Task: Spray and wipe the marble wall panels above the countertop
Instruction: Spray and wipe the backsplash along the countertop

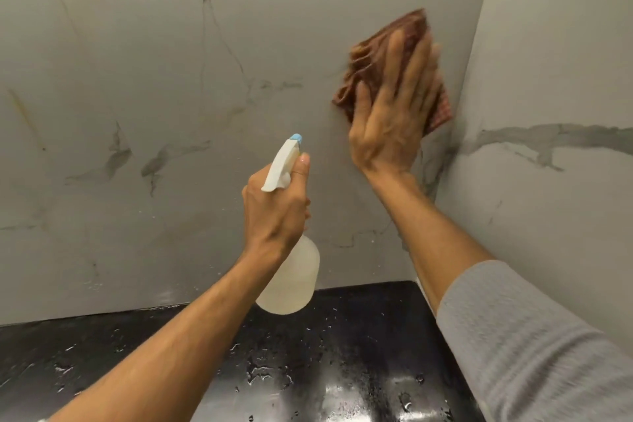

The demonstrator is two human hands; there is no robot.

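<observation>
- Pale grey marble back wall panel (137,44), crossed by thin dark grey veins, with a faint yellowish streak at its left edge.
- Pale grey marble side wall panel (548,62), with one broad darker grey vein running across it.
- Reddish-brown cloth (370,62) with a fine check pattern.
- Translucent white plastic spray bottle (291,281), white trigger head, light blue nozzle tip.
- Glossy black countertop (359,353), speckled with bright droplets.
- Light grey knitted sleeve (531,336).

Brown cloth (387,55) flat on grey-veined marble wall (171,79), blurred
</observation>
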